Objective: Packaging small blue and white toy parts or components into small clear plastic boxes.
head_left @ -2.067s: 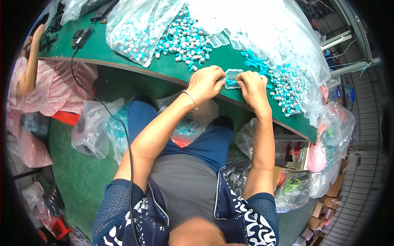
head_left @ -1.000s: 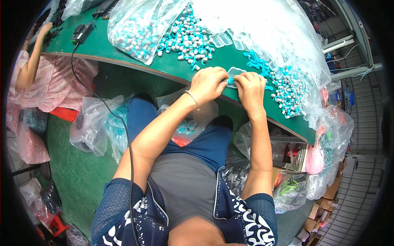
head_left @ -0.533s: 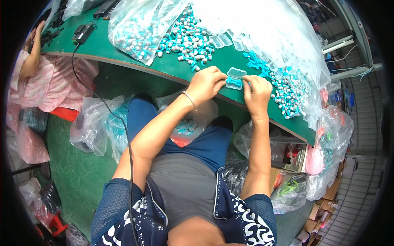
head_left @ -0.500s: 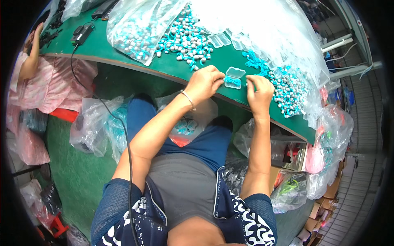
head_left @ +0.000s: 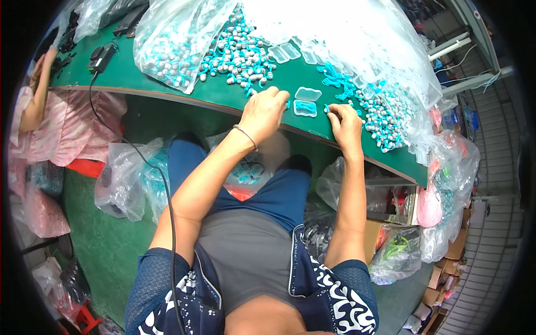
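Observation:
A small clear hinged case [head_left: 305, 108] lies open near the table edge, between my two hands. Bundled turquoise cord [head_left: 304, 104] rests in its lower half, and the lid stands folded back. To its left is my left hand [head_left: 263, 116], closed, with a bit of turquoise showing at its fingertips; this looks like a small plug. On the case's right side, my right hand [head_left: 346, 128] pinches a small turquoise-ended plug [head_left: 326, 109], like an earplug. Neither hand touches the case.
Grey-and-turquoise plugs lie heaped at the left [head_left: 237, 50] and right [head_left: 388, 117]. Turquoise cords [head_left: 338, 78], empty clear cases [head_left: 283, 52] and a big clear bag [head_left: 173, 44] sit behind. A black cable [head_left: 142, 156] hangs at my left. Another person's arm [head_left: 38, 100] is far left.
My left fingertips have drawn back left from the cord in the case. A turquoise plug end now shows in my right fingers, closer to the case. The whole view has shifted slightly.

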`<control>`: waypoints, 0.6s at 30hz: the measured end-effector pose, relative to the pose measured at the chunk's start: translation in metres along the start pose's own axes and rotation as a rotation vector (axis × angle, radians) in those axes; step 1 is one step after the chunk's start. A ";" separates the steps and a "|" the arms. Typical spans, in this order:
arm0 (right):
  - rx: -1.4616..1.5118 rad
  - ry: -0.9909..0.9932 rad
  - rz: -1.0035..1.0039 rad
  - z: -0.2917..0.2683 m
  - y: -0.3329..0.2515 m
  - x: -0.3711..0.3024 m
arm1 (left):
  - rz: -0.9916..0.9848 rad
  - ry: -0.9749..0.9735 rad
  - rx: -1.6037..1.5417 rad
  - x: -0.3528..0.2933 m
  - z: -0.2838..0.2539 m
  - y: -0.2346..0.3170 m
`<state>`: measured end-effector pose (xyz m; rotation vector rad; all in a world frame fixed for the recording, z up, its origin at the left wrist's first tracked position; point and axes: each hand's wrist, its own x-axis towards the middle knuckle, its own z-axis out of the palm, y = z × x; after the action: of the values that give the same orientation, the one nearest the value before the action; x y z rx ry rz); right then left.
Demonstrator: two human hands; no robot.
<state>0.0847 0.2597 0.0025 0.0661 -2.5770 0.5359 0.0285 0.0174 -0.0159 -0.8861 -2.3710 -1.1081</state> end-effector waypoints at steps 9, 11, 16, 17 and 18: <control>0.220 0.047 -0.037 -0.005 -0.028 0.002 | 0.039 0.051 -0.262 0.008 0.001 0.009; 0.170 0.030 -0.148 -0.002 -0.034 0.006 | 0.060 0.020 -0.207 0.010 0.005 0.011; 0.011 -0.022 -0.183 0.005 -0.039 0.005 | 0.108 -0.017 -0.099 0.013 0.016 0.012; -0.018 -0.024 -0.186 0.005 -0.040 0.005 | 0.114 -0.025 -0.073 0.013 0.017 0.011; -0.047 -0.027 -0.189 0.006 -0.040 0.004 | 0.119 -0.034 -0.047 0.014 0.015 0.013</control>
<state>0.0841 0.2204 0.0145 0.2987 -2.5729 0.4071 0.0266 0.0406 -0.0100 -1.0558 -2.2949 -1.1142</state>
